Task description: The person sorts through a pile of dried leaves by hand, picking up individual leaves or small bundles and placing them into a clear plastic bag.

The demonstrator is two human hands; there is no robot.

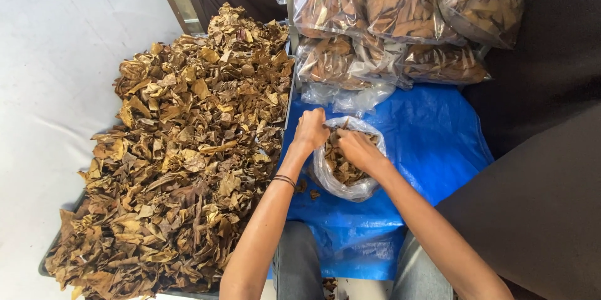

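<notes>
The biggest thing before me is the heap of dry brown leaves [181,150], which fills a dark tray [42,267] on my left side and lies close, so my hand can take from it easily. Next is the blue tarp [432,137] spread under my work, I think to catch the crumbs that fall; a few leaf pieces already lie on it near my wrist. At the far edge of the tarp, the filled clear bags of leaves [400,5] are stacked against the frame, out of my way. In the middle of the tarp stands the open plastic bag [347,162], just beside the tray; its long axis is about upright and its mouth points up toward me, so leaves can go straight down. It looks partly filled. My left hand [311,129] is closed on the rim of the bag at the tray side and keeps the mouth open. My right hand [358,150] is inside the mouth, on the leaves; whether its fingers are together or apart I cannot tell.
</notes>
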